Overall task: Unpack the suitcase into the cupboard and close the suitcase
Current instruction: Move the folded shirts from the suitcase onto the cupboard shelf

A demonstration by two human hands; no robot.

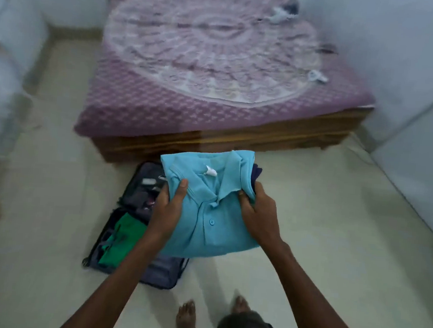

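Observation:
A folded light-blue polo shirt [206,210] is held up in the air in front of me, above the floor. My left hand [168,206] grips its left edge and my right hand [257,212] grips its right edge near the collar. A darker navy garment [258,172] peeks out beneath the shirt on the right. Below, a dark suitcase [159,271] lies open on the floor, partly hidden by the shirt and my left arm. A green folded garment [122,236] lies inside it.
A bed [205,66] with a purple patterned cover on a wooden frame stands just beyond the suitcase. White walls or furniture panels [425,156] flank the right side. The pale tiled floor [322,225] stretches right. My bare feet [186,315] stand at the bottom.

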